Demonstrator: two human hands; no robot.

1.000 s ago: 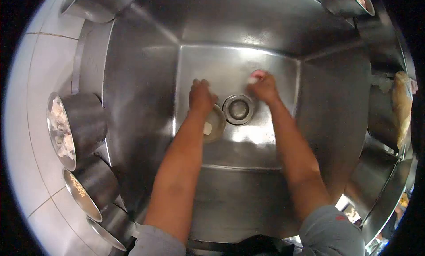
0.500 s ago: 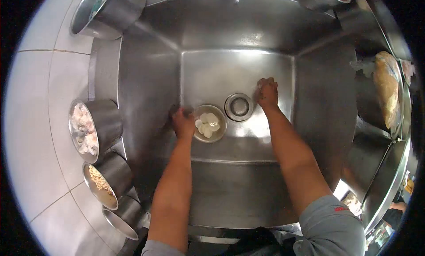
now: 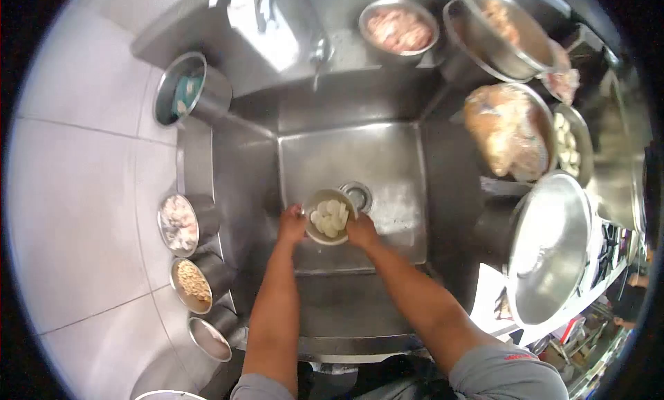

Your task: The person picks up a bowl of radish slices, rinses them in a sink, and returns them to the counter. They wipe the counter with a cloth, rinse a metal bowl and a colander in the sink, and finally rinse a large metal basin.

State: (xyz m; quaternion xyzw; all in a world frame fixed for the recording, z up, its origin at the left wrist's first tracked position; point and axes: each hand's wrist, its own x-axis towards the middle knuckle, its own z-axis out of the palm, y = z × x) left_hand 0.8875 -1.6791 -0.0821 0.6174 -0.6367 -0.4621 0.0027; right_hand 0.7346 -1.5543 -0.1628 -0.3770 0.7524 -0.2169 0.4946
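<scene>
A small round metal bowl [image 3: 323,194] with several pale white slices [image 3: 330,217] in it is between my two hands, low over the basin of the sink [image 3: 353,151]. My left hand [image 3: 293,225] is closed on the bowl's left rim. On the opposite side my right hand [image 3: 361,231] grips the right rim, its fingers partly hidden. The round drain [image 3: 357,198] shows just behind the bowl, which overlaps its edge in this view.
Metal pots line the left ledge, holding whitish meat [image 3: 178,222], yellowish chopped pieces [image 3: 193,279] and a teal item [image 3: 187,94]. At the back is a pot of pink meat [image 3: 399,30]. To the right are a bagged bundle [image 3: 508,130] and a large metal bowl [image 3: 553,248].
My right hand has come from beyond the drain to the bowl's right side and taken hold. My left hand now grips the rim. The view has shifted, showing more of the back and right.
</scene>
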